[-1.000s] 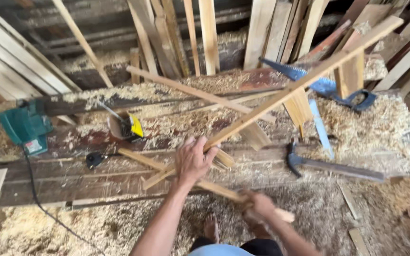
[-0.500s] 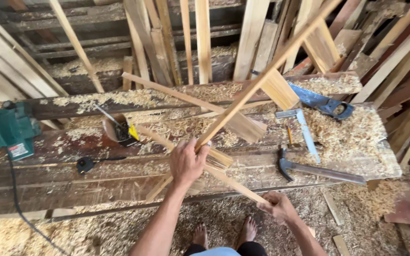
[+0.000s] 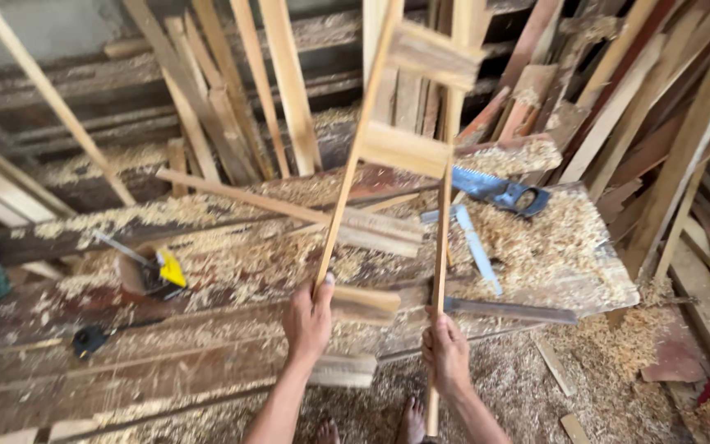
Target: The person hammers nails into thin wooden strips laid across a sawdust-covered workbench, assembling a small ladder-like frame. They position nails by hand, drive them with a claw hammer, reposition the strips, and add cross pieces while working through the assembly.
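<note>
Gripping 1 rail each, left hand [image 3: 307,319] and right hand [image 3: 445,353] fingers close around wooden frame [image 3: 404,150].

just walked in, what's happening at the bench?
A person stands at a sawdust-covered workbench, holding up a ladder-like wooden frame of two long slats joined by short crosspieces. The left hand grips the left slat and the right hand grips the right slat, with the frame tilted upright. A handsaw with a blue handle lies on the bench behind it.
</note>
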### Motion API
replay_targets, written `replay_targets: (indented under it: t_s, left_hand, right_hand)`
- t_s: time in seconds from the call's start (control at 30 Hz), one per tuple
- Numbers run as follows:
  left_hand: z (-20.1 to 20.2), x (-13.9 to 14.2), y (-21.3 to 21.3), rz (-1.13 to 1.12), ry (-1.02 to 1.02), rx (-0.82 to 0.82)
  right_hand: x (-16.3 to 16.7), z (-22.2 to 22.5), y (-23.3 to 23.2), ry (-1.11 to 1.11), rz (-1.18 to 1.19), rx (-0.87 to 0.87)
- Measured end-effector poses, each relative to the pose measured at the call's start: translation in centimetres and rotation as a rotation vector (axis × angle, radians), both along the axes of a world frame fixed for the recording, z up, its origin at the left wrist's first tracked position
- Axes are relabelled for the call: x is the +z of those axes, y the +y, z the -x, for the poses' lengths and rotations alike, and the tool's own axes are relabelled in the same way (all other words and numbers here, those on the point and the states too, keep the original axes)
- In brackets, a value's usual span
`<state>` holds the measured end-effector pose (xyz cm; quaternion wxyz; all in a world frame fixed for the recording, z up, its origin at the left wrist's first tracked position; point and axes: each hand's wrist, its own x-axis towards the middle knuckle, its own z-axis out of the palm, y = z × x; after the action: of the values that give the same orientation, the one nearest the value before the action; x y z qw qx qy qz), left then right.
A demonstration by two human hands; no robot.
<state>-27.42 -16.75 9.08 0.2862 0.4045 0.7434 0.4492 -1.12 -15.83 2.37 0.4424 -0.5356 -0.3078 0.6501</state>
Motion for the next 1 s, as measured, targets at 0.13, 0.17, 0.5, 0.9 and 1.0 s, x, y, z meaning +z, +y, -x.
replay_targets:
  t_s: [0.13, 0.17, 0.5, 0.9, 1.0]
  left_hand:
    - [-2.0, -2.7, 0.1, 0.028, 0.017, 0.029]
    - [-2.3, -3.4, 0.1, 0.044, -0.020, 0.028]
    - [-6.4, -9.4, 0.5, -0.140, -0.284, 0.131]
    - [-13.0, -7.0, 4.7, -0.275, -0.584, 0.195]
    - [-14.9, -4.6, 5.5, -0.292, -0.593, 0.181]
  right_hand:
    - [2.5, 0.7, 1.9, 0.089, -0.102, -0.097]
    - [2.8, 0.7, 2.4, 0.095, -0.136, -0.110]
    - [3.1, 0.8, 4.9, -0.096, -0.369, 0.060]
    - [8.0, -4.5, 7.1, -0.365, -0.340, 0.139]
    - [10.2, -5.9, 8.5, -0.447, -0.579, 0.144]
